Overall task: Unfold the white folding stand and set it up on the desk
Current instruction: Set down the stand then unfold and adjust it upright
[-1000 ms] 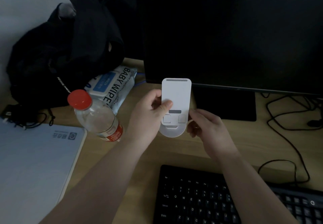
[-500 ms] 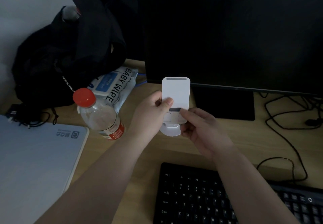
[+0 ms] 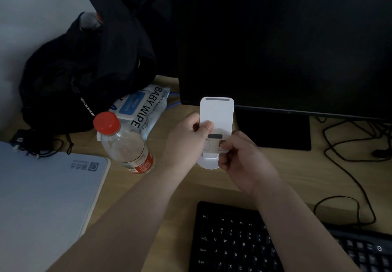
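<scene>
Currently white folding stand (image 3: 216,117) upright at 12 o'clock of keyboard (image 3: 233,242), above tabletop (image 3: 297,165); left hand (image 3: 186,140) pinches its left edge, right hand (image 3: 244,157) fingers closed on its lower flap

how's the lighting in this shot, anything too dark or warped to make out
Head view: dim overall; the monitor and black bag merge into near-black. The white stand, held by both the left hand and right hand, reads clearly. Wide-angle bending curves the edges.
</scene>
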The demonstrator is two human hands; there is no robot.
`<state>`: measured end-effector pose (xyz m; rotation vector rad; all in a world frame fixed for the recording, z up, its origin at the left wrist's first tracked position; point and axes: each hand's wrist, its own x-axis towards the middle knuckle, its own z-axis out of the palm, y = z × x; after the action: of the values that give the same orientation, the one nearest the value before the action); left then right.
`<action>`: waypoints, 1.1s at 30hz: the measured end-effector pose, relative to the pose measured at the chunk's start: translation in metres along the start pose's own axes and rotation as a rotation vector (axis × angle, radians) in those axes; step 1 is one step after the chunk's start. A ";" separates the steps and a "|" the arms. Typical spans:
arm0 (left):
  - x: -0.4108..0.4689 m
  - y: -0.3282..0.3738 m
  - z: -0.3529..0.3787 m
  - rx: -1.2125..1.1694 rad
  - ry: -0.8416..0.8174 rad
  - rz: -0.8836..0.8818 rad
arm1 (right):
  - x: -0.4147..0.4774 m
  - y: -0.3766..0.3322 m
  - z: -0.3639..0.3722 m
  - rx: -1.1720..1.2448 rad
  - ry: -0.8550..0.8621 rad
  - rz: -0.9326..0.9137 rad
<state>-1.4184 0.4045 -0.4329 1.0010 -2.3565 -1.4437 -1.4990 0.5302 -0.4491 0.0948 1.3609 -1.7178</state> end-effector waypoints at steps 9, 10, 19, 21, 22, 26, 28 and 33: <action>0.001 0.001 -0.006 -0.055 -0.091 -0.019 | -0.003 -0.001 -0.008 -0.256 0.023 -0.108; 0.002 -0.001 -0.006 -0.079 -0.099 -0.015 | -0.004 -0.003 -0.008 -0.338 0.040 -0.151; -0.003 -0.014 0.000 -0.292 -0.141 -0.237 | -0.009 -0.007 0.000 -0.659 0.124 -0.371; -0.003 -0.011 0.000 -0.398 -0.151 -0.304 | -0.009 -0.008 0.000 -0.660 0.139 -0.373; -0.003 -0.010 0.000 -0.441 -0.160 -0.326 | -0.008 -0.009 0.000 -0.659 0.145 -0.376; -0.006 -0.011 -0.002 -0.527 -0.182 -0.299 | -0.004 -0.008 0.004 -0.658 0.180 -0.373; -0.006 -0.014 -0.002 -0.527 -0.167 -0.259 | -0.003 -0.007 0.005 -0.648 0.192 -0.373; -0.009 -0.014 -0.003 -0.532 -0.177 -0.181 | 0.001 -0.005 0.006 -0.642 0.223 -0.394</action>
<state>-1.4036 0.4042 -0.4411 0.9800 -1.8436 -2.1494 -1.5004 0.5241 -0.4438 -0.3767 2.1486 -1.5177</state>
